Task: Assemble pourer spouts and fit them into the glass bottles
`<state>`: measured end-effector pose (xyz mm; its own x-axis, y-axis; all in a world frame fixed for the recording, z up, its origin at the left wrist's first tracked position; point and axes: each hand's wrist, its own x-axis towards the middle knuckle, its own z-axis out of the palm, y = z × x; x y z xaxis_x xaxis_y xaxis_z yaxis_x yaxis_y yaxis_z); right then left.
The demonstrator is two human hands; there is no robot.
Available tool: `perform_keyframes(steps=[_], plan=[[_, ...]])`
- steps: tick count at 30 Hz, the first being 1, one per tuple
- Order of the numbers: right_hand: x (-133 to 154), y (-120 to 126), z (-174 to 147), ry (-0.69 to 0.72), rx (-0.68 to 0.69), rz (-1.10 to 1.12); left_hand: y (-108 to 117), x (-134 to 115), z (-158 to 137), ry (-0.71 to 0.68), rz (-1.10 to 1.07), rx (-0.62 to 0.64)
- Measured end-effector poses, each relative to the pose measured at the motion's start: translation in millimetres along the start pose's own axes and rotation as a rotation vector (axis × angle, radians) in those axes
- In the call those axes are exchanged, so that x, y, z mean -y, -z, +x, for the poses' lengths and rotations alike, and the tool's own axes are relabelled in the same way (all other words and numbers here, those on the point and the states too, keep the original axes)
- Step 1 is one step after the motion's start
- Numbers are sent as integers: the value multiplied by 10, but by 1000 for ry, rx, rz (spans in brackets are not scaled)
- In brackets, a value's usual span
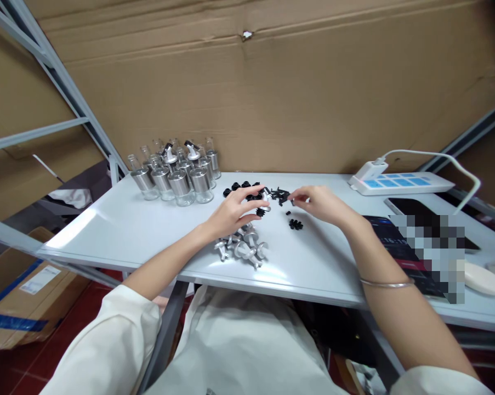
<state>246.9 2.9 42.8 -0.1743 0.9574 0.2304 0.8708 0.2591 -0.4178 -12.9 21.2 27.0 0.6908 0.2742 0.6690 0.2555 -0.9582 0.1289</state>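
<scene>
My left hand [235,207] is closed around a bottle pourer [266,199], silver with a black ribbed stopper at its lower end and a black part on top. My right hand [319,203] is pinched at the edge of a pile of small black pieces [279,194]; whatever lies between its fingertips is too small to make out. A cluster of tiny black parts [295,224] rests just below that hand. Black round caps [235,187] sit behind my left hand, which partly hides them. Silver pourer spouts [247,248] lie heaped nearer the table's front edge.
Several glass bottles with metal sleeves [181,184] stand at the back left, two topped with pourers. On the right are a white power strip [403,184] with a cable, a dark phone [403,207], a screen device [381,230] and a white oval object [483,278]. Cardboard [313,99] walls the back.
</scene>
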Motion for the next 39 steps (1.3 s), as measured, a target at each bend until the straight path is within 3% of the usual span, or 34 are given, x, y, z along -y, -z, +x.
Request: perform_keyframes(steps=[4, 10, 20, 33, 36, 39], plan=[[-84, -92, 35, 68, 164, -65, -10, 17, -7, -28, 6, -13], [-121, -253, 112, 158, 196, -170, -17, 26, -9, -67, 31, -39], [-72, -164, 36, -13, 146, -93, -2, 10, -2, -55, 20, -30], [-79, 18, 11, -69, 405, -3, -22, 29, -12, -49, 11, -21], [-103, 15, 11, -58, 394, -10, -24, 28, -9, -61, 15, -32], [-87, 8, 10, -44, 251, 2, -23, 25, -7, -74, 23, -39]])
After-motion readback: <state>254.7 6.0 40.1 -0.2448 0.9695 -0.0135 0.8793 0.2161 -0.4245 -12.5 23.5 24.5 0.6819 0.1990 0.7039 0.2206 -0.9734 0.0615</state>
